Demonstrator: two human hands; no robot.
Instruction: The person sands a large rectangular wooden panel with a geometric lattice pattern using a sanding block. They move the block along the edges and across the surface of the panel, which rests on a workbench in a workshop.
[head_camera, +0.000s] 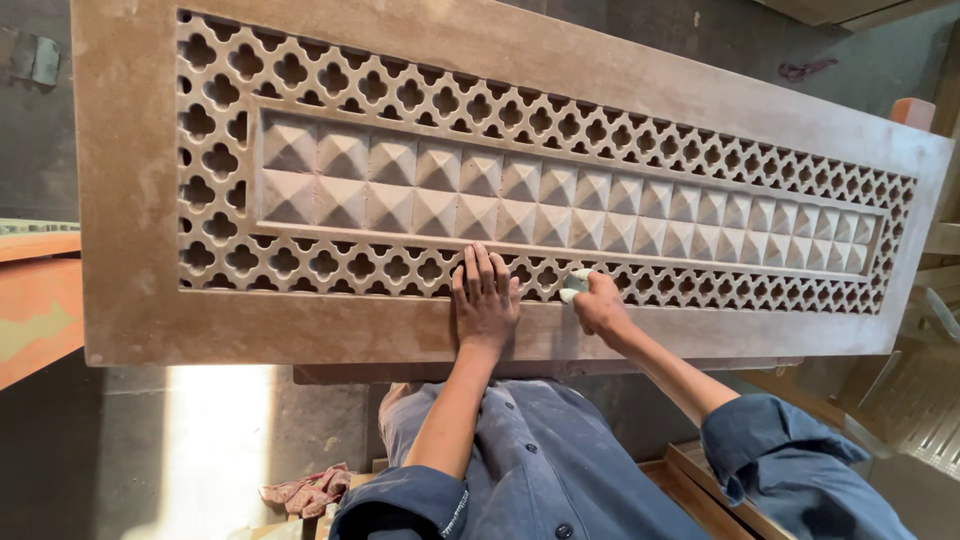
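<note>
- Panel (330, 330): long carved wooden board, dusty brown, lying across the view. Lattice of cut-out quatrefoils rings a central band of raised pyramid studs (520, 195).
- Left hand (484, 300): flat, palm down, fingers spread slightly apart. Rests on the panel's near plain border, fingertips reaching onto the lower lattice row. Holds nothing.
- Right hand (600, 305): just right of the left hand, on the same lower lattice row. Fingers curled tight around a small pale pad (575, 285), pressed against the lattice edge. What the pad is made of, cannot tell.
- Hands near each other, not touching.
- Both sleeves blue, rolled to the elbow.
- Below the panel's near edge: pinkish rag (310, 490) on the floor, left of the person.
</note>
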